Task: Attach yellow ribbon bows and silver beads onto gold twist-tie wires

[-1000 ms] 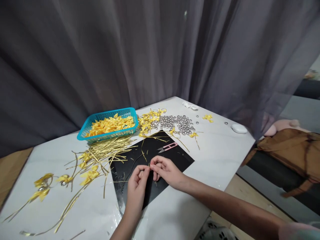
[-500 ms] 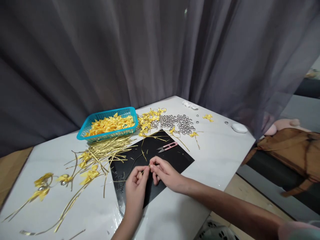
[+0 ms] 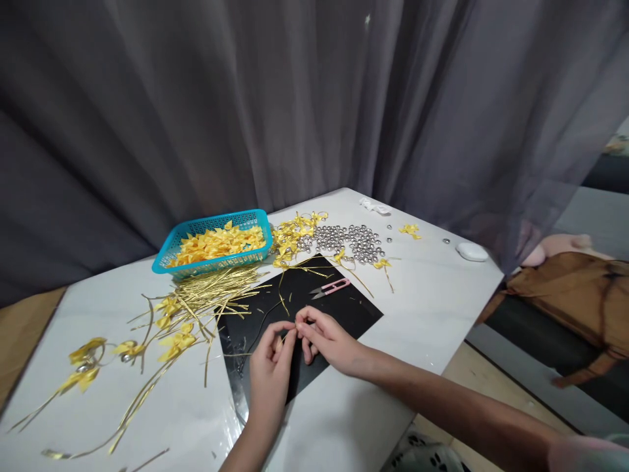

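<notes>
Over the black mat (image 3: 351,318), my left hand (image 3: 269,364) and my right hand (image 3: 328,342) meet fingertip to fingertip. Both are closed in a pinch on a thin gold cord (image 3: 236,354), mostly hidden by the fingers; a strand sticks out to the left of my left hand. Anything else between the fingertips is too small to make out. Pink-handled thread snips (image 3: 334,287) lie on the mat beyond my right hand. Left of the mat lies a pile of cut gold cords (image 3: 216,288), with yellow ribbon bows (image 3: 177,342) nearer me.
A blue basket (image 3: 162,262) of yellow ribbon pieces stands at the back left of the white table (image 3: 432,295). Many silver beads (image 3: 363,244) and finished-looking bows (image 3: 295,233) lie beside it. A white case (image 3: 472,252) sits near the right edge. A grey curtain (image 3: 304,98) hangs behind.
Both hands stay pinched together over the mat, with only a slight shift of the fingers. The whole view has moved a few pixels. Nothing on the table has visibly moved.
</notes>
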